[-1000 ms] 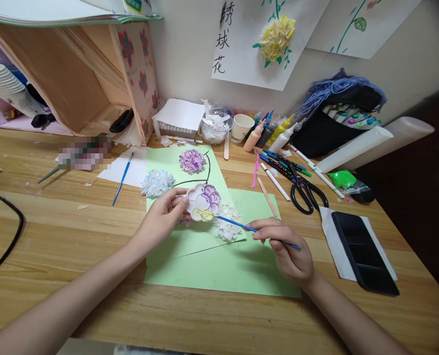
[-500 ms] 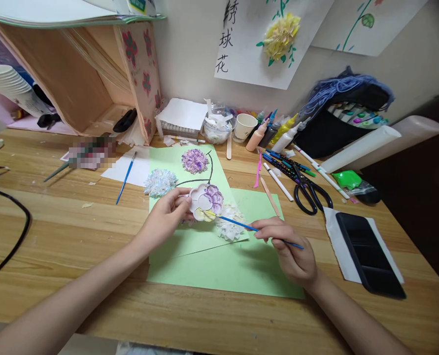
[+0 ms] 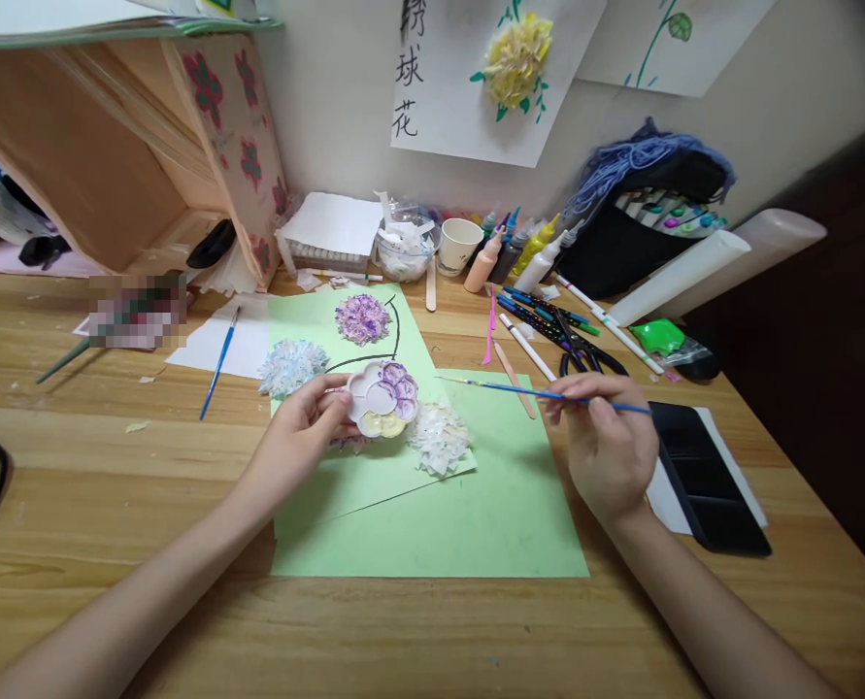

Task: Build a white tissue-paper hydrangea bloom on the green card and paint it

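My left hand point(image 3: 314, 416) is closed on the rim of a small white flower-shaped paint palette point(image 3: 375, 396), whose wells carry purple and pale yellow paint. Between the fingers of my right hand point(image 3: 611, 437) is a thin blue paintbrush point(image 3: 526, 392), its tip pointing left, apart from the palette. Below the brush tip a white paper flower point(image 3: 439, 439) with faint yellow lies on the light green paper point(image 3: 432, 534). A purple paper flower point(image 3: 363, 317) and a pale blue one point(image 3: 293, 366) sit higher up, beside a drawn black stem. Another flower is mostly hidden under the palette.
Paint bottles point(image 3: 484, 262), a paper cup point(image 3: 459, 247) and a bowl of paper scraps point(image 3: 406, 250) line the wall. Pens, black scissors point(image 3: 576, 342) and a black case point(image 3: 705, 476) lie to the right. A second blue brush point(image 3: 220, 361) rests at left, near a pink box point(image 3: 239, 165).
My right hand has lifted the paintbrush off the palette's yellow well and moved it up and to the right. My left hand still holds the palette. The whole view has shifted.
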A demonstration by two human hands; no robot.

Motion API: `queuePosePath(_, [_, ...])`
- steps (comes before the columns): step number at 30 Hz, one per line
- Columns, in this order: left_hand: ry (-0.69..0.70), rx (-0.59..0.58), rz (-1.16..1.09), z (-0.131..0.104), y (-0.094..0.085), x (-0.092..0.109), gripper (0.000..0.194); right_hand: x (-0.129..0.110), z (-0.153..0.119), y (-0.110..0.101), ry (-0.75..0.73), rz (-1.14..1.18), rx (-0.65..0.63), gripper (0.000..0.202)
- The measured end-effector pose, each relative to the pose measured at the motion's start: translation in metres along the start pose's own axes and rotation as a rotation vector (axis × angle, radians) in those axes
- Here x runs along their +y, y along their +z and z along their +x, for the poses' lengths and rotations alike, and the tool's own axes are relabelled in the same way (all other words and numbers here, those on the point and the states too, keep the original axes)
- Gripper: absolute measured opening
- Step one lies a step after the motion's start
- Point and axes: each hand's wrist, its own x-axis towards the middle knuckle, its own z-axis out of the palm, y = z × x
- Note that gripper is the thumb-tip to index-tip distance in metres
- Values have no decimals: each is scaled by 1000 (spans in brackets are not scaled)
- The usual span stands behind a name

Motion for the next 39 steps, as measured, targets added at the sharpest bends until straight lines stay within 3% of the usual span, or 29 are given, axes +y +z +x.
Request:
queuePosePath(3, [-36, 1, -5, 1, 1, 1, 42, 12, 10, -6, 55, 2, 134, 9])
queuePosePath(6, [-99, 6, -20, 0, 2, 3, 43, 22, 13, -11, 70, -11, 173, 11])
queuePosePath(13, [-104, 34, 30, 2, 3, 2, 45, 34, 4, -9, 153, 17, 74, 12])
queuePosePath(21, [-110, 53, 50, 2, 3, 1, 45, 39, 6, -9, 258, 74, 113, 12])
queuePosePath(39, [-158, 49, 13, 1, 3, 2, 47, 39, 8, -8, 321, 42, 122, 10])
